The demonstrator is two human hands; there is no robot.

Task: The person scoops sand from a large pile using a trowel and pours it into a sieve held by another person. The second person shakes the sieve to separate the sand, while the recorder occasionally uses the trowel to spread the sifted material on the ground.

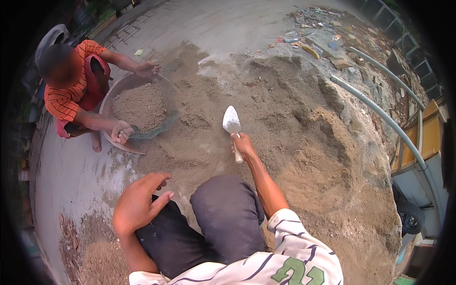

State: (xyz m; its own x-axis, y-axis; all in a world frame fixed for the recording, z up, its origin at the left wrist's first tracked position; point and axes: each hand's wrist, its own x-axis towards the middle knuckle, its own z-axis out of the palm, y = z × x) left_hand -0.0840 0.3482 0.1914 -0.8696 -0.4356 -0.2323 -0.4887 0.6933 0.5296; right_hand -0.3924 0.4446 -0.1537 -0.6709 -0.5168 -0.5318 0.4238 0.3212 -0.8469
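Observation:
My right hand (243, 144) grips the pale handle of a pointed trowel (231, 119). Its grey blade points away from me over a broad heap of brown sand (266, 104). My left hand (142, 199) hovers beside my left knee with nothing in it, thumb and fingers apart. Across from me at the left, another person in an orange striped shirt (71, 107) holds a large round sieve (108, 102) by its rim with both hands. A mound of sand (140, 105) lies inside the sieve, and its mesh sags at the near right side.
Broken rubble (332, 45) covers the ground at the far right. Two curved grey pipes (380, 111) rise there, beside a yellow-brown wooden panel (425, 135). Grey pavement (190, 23) stretches behind the sand, and my bent knees (225, 209) are close in front of me.

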